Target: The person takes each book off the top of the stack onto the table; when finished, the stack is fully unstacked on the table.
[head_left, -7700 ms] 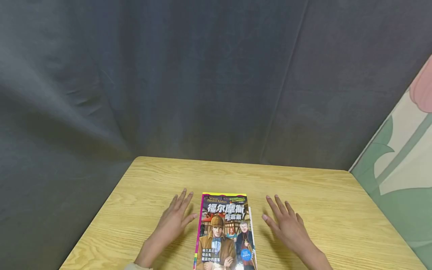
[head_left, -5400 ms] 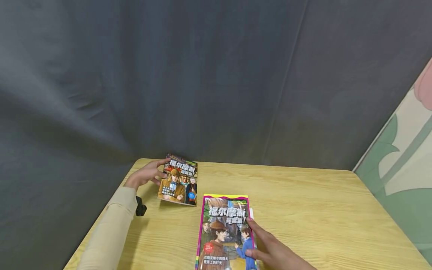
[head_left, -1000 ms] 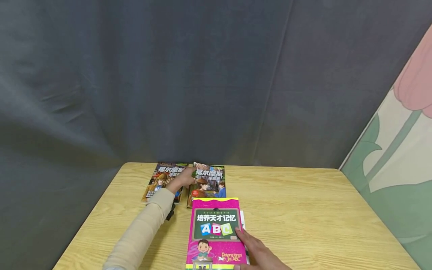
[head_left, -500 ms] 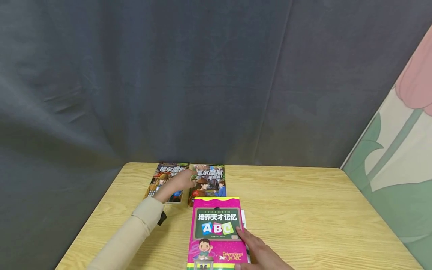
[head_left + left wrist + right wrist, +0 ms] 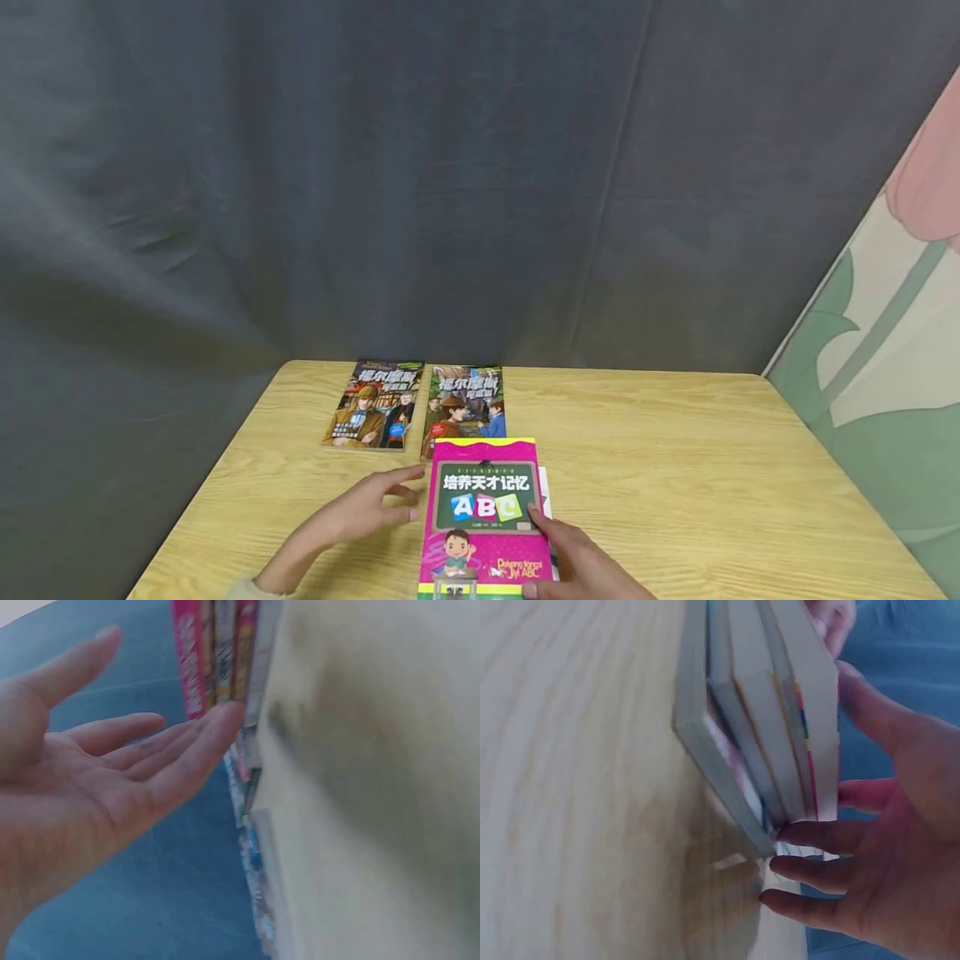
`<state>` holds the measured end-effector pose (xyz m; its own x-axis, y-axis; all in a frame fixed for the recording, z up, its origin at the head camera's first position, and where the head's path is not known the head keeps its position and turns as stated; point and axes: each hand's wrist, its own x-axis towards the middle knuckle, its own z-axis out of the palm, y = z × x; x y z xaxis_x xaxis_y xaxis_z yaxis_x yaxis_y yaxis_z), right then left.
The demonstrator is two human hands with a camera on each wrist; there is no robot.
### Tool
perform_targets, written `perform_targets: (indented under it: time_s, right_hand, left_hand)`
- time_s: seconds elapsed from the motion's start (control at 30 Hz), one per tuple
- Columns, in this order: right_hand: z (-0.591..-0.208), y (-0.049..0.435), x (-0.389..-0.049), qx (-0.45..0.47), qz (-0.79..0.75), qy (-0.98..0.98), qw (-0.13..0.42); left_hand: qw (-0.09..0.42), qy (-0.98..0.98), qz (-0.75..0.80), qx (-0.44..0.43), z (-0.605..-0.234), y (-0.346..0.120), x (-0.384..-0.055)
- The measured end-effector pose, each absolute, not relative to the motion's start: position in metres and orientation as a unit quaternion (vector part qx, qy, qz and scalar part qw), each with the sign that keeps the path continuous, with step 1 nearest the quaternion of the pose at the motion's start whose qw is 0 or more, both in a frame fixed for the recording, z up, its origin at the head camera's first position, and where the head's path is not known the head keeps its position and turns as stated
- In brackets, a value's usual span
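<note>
A stack of several books lies near the front of the table, topped by a pink ABC book [image 5: 480, 546] with a green chalkboard on its cover. My left hand [image 5: 367, 508] is just left of the stack, fingers loosely extended, holding nothing. In the left wrist view its fingertips overlap the spines [image 5: 223, 652]. My right hand [image 5: 585, 567] rests against the stack's right side; the right wrist view shows its fingers [image 5: 817, 874] nearly straight at the page edges. Two comic-style detective books, one with a man in a brown coat [image 5: 367, 417], one with two figures [image 5: 468, 408], lie behind.
The wooden table [image 5: 675, 467] is bounded at the back by a dark curtain [image 5: 465, 183]. A floral cloth [image 5: 892, 375] hangs along the right side. The two detective books lie side by side near the back edge, left of centre.
Both detective books went from the stack to the back, baring the pink book. In the last half second my left hand has come back from them toward the stack; my right hand stays put.
</note>
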<state>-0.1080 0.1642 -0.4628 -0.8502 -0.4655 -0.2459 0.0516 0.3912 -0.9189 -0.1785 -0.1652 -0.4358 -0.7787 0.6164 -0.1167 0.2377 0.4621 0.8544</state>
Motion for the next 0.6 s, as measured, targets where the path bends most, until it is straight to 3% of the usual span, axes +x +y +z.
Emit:
perform_targets:
  time_s: [0.23,0.6]
  right_hand:
    - [-0.46,0.159,-0.119,-0.064,-0.438,0.88,0.173]
    - [-0.467,0.154,-0.13,-0.093,-0.499,0.848,0.154]
  left_hand:
    - [0.23,0.816,0.476,0.235,-0.453,-0.16,-0.154]
    - [0.204,0.852,0.413,0.247,-0.456,-0.154,-0.149]
